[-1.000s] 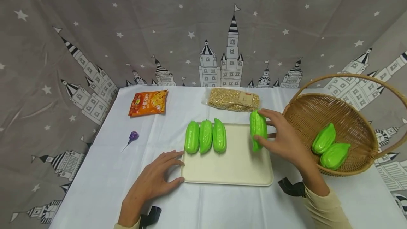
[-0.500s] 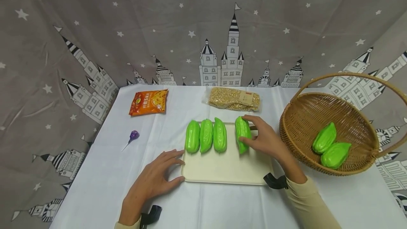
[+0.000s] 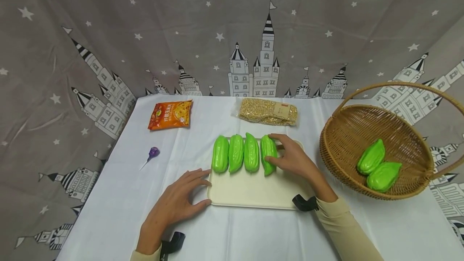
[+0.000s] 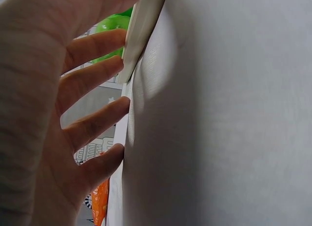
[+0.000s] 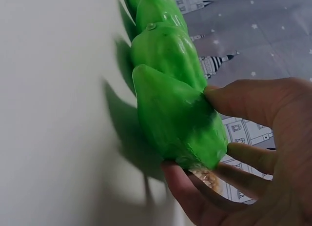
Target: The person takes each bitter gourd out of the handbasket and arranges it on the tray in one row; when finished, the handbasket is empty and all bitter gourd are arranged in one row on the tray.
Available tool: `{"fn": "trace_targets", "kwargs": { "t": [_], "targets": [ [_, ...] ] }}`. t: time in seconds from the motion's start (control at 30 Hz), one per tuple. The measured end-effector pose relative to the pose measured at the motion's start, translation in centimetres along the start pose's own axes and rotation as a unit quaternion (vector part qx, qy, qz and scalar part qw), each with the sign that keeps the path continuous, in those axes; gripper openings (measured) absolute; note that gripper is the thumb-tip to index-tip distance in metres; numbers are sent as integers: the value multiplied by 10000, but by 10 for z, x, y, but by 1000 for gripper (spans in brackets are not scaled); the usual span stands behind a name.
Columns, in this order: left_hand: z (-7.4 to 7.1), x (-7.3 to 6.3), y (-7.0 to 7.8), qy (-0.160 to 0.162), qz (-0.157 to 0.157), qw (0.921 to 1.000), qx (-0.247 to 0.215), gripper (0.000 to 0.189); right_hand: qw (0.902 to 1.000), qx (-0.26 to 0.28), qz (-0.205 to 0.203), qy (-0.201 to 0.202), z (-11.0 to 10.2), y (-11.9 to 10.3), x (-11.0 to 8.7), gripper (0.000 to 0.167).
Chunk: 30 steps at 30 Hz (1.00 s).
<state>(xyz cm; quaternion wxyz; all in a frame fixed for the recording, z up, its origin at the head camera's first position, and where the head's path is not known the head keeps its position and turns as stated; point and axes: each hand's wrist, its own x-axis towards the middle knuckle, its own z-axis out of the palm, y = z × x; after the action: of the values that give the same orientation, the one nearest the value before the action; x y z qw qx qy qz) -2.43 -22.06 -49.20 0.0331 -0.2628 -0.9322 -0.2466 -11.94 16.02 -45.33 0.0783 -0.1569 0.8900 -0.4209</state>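
Observation:
My right hand (image 3: 288,157) pinches a bright green, ridged gourd (image 3: 267,152) between thumb and fingertips, close over the cream tray (image 3: 246,192). In the right wrist view this gourd (image 5: 170,118) hangs tilted, with its shadow on the tray. Several similar gourds (image 3: 236,154) lie side by side in a row at the tray's back left, just left of the held one. My left hand (image 3: 177,198) lies at the tray's left edge with fingers spread and fingertips right at the rim, as the left wrist view also shows.
At the right stands a wicker basket (image 3: 348,140) with a tall handle and two green gourds (image 3: 383,175) inside. Behind the tray lies a clear bag of yellow kernels (image 3: 266,112). An orange snack packet (image 3: 170,115) and a purple lollipop (image 3: 153,153) lie on the left.
My right hand has carried the gourd leftward from the tray's right end to beside the row. The left hand has stayed at the tray's edge.

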Motion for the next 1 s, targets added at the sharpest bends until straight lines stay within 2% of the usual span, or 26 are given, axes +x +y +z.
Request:
{"fn": "trace_targets", "kwargs": {
  "t": [0.3, 0.77, 1.0],
  "targets": [
    [1, 0, -1, 28, 39, 10000, -31, 43, 9996, -69, 253, -133, 4, 6, 1, 76],
    [0, 1, 0, -70, -110, 9999, -6, 43, 9998, -30, 212, -47, 6, 7, 0, 78],
    [1, 1, 0, -17, -67, 10000, -18, 44, 9999, -40, 98, 79, -12, -4, -7, 71]
  ]
}}
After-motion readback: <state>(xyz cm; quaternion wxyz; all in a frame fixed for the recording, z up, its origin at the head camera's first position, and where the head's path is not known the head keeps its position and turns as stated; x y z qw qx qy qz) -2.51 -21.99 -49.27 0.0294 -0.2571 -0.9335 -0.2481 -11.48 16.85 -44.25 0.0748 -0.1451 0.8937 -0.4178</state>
